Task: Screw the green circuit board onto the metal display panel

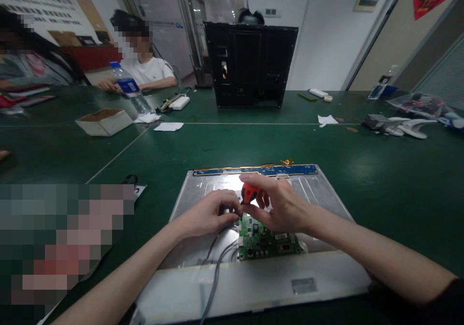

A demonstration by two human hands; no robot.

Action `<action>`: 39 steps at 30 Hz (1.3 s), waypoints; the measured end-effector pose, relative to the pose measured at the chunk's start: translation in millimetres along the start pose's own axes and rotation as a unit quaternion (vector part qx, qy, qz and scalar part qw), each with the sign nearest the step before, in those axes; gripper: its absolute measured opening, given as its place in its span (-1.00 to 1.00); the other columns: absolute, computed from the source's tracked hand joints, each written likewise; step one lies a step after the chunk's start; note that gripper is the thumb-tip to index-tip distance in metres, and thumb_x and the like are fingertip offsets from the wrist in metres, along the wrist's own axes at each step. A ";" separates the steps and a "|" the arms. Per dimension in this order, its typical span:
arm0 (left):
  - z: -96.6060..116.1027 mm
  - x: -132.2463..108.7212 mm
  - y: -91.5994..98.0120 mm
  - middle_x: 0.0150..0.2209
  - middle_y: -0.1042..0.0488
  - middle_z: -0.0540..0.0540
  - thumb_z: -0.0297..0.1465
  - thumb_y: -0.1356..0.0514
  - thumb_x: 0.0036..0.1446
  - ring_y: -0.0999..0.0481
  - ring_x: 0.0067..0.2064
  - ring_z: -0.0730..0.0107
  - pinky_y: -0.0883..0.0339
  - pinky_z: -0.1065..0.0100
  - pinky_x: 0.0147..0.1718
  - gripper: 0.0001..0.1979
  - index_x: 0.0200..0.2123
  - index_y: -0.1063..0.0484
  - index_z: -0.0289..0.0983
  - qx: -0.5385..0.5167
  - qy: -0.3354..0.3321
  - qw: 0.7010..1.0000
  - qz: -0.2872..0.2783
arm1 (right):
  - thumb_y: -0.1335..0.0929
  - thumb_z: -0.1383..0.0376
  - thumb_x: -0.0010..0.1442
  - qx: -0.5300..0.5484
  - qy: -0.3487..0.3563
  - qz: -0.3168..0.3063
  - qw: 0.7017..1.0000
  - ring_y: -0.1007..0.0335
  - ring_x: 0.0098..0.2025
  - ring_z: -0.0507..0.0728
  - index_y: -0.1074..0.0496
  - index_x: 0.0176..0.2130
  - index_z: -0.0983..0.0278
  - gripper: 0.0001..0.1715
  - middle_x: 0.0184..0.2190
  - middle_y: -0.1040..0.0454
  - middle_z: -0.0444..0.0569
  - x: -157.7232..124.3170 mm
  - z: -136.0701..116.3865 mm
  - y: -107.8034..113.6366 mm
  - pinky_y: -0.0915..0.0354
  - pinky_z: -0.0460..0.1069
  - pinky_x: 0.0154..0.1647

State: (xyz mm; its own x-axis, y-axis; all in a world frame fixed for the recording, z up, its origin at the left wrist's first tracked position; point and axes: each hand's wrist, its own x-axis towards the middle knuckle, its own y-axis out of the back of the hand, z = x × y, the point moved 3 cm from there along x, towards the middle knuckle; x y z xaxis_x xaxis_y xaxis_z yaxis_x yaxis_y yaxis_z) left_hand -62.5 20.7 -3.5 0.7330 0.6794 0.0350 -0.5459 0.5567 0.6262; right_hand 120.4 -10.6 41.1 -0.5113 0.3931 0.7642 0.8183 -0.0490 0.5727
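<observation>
One screwdriver (249, 193) stood over the board (259, 242), pinched in my right grip (281, 202); whether my left grip (213, 210) held anything, I couldn't tell. I judged it light, stiff, best held by its handle; the board seemed fragile.

The display panel (319, 192), silver and metal-backed, lies flat on the green tabletop (406, 184). A narrow blue circuit strip (217, 171) borders its far edge; a broad pale band (261, 276), bearing a small grey label (303, 285), spans the near one. The green circuit board (261, 240), studded with dark components, rests component side up just beyond the band. From its left side a grey cable (216, 276) bends toward the near edge. The red-and-black screwdriver (248, 193) is held nearly upright above the board's far left corner, its tip obscured from my position.
</observation>
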 end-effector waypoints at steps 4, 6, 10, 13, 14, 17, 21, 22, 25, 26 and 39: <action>-1.4 0.1 -0.2 -0.42 -0.41 0.01 -0.44 -0.22 0.12 -0.38 -0.34 0.33 -0.23 0.33 -0.33 -0.97 -0.37 -0.46 -0.26 0.004 0.005 1.000 -0.005 | -0.29 0.34 0.37 0.013 -0.015 -0.023 1.000 -0.29 -0.52 -0.04 -0.03 0.28 0.20 -0.42 -0.33 -0.45 -0.15 0.2 -0.8 0.7 -0.20 -0.13 -0.58; -2.8 0.1 -0.5 -0.41 -0.42 0.00 -0.42 -0.21 0.13 -0.38 -0.34 0.32 -0.23 0.32 -0.33 -0.96 -0.36 -0.46 -0.26 0.008 0.010 1.000 -0.005 | -0.28 0.35 0.35 0.017 -0.025 -0.032 0.999 -0.30 -0.51 -0.03 -0.02 0.30 0.21 -0.39 -0.33 -0.46 -0.14 -1.2 -0.7 0.5 -0.21 -0.12 -0.58; -2.9 0.1 -0.9 -0.38 -0.47 -0.02 -0.42 -0.21 0.11 -0.40 -0.32 0.31 -0.25 0.33 -0.33 -0.94 -0.35 -0.48 -0.27 0.008 0.015 1.000 0.002 | -0.26 0.40 0.30 0.015 -0.043 -0.042 0.998 -0.30 -0.53 -0.03 -0.02 0.31 0.23 -0.35 -0.32 -0.46 -0.13 -3.6 0.2 -0.8 -0.19 -0.12 -0.59; -0.8 -0.3 -1.2 -0.38 -0.47 -0.02 -0.43 -0.21 0.11 -0.39 -0.33 0.32 -0.25 0.35 -0.35 -0.95 -0.35 -0.48 -0.26 0.007 0.016 1.000 0.004 | -0.27 0.41 0.30 0.019 -0.041 -0.039 0.998 -0.32 -0.50 -0.03 -0.04 0.28 0.22 -0.38 -0.29 -0.47 -0.12 -3.3 0.0 -1.3 -0.22 -0.12 -0.56; 0.1 -0.4 -1.1 -0.39 -0.46 -0.01 -0.43 -0.20 0.11 -0.39 -0.33 0.33 -0.25 0.35 -0.35 -0.95 -0.35 -0.47 -0.26 0.004 0.014 1.000 0.006 | -0.27 0.40 0.31 0.021 -0.038 -0.036 0.998 -0.32 -0.50 -0.03 -0.05 0.28 0.22 -0.39 -0.28 -0.48 -0.11 -2.8 -0.3 -1.1 -0.22 -0.12 -0.56; 1.3 -0.3 -0.5 -0.40 -0.45 0.00 -0.43 -0.20 0.11 -0.39 -0.35 0.34 -0.25 0.35 -0.34 -0.96 -0.36 -0.45 -0.26 -0.005 0.005 1.000 0.010 | -0.29 0.38 0.33 0.024 -0.034 -0.028 0.999 -0.29 -0.52 -0.05 -0.06 0.27 0.22 -0.41 -0.28 -0.49 -0.12 -1.2 -1.0 -0.4 -0.19 -0.13 -0.60; 0.0 1.1 0.1 -0.42 -0.43 0.02 -0.44 -0.22 0.11 -0.41 -0.34 0.33 -0.26 0.34 -0.32 -0.98 -0.36 -0.45 -0.26 0.000 -0.005 1.000 0.000 | -0.30 0.37 0.35 0.030 -0.029 -0.024 0.999 -0.28 -0.53 -0.06 -0.06 0.27 0.21 -0.43 -0.27 -0.50 -0.12 0.2 -1.5 0.5 -0.18 -0.15 -0.61; -0.3 1.4 0.2 -0.42 -0.43 0.03 -0.45 -0.22 0.11 -0.41 -0.34 0.33 -0.27 0.34 -0.32 -0.99 -0.36 -0.45 -0.26 0.002 -0.007 1.000 -0.002 | -0.30 0.37 0.35 0.030 -0.029 -0.023 0.999 -0.28 -0.54 -0.06 -0.07 0.26 0.21 -0.43 -0.27 -0.50 -0.12 0.3 -1.4 0.7 -0.18 -0.15 -0.60; -0.5 1.8 0.3 -0.43 -0.43 0.03 -0.46 -0.21 0.10 -0.41 -0.34 0.34 -0.27 0.35 -0.33 -0.98 -0.36 -0.45 -0.26 0.002 -0.005 1.000 -0.002 | -0.30 0.37 0.35 0.031 -0.030 -0.023 0.999 -0.28 -0.53 -0.06 -0.06 0.27 0.21 -0.42 -0.27 -0.50 -0.11 0.2 -1.2 0.9 -0.18 -0.15 -0.60; -0.1 1.8 0.4 -0.43 -0.43 0.02 -0.46 -0.21 0.09 -0.41 -0.34 0.34 -0.26 0.35 -0.34 -0.98 -0.36 -0.45 -0.26 0.000 -0.004 1.000 0.000 | -0.30 0.37 0.35 0.031 -0.031 -0.024 0.999 -0.28 -0.53 -0.05 -0.06 0.27 0.21 -0.42 -0.27 -0.50 -0.11 0.1 -1.2 0.8 -0.18 -0.15 -0.60; -0.1 -0.2 -0.2 -0.43 -0.43 0.02 -0.43 -0.22 0.11 -0.41 -0.34 0.33 -0.27 0.34 -0.33 -0.96 -0.36 -0.47 -0.25 0.002 -0.008 1.000 0.002 | -0.29 0.36 0.33 0.023 -0.047 -0.030 0.998 -0.31 -0.55 -0.05 -0.06 0.28 0.21 -0.41 -0.31 -0.49 -0.12 -0.4 0.8 -0.6 -0.18 -0.14 -0.61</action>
State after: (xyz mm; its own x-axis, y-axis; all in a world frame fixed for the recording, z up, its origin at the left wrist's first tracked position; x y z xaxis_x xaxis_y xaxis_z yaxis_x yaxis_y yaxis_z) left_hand -62.5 20.5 -3.7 0.7373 0.6736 0.0509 -0.5476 0.5518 0.6290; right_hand 120.3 -10.0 40.2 -0.5349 0.4778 0.6968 0.7990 0.0181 0.6010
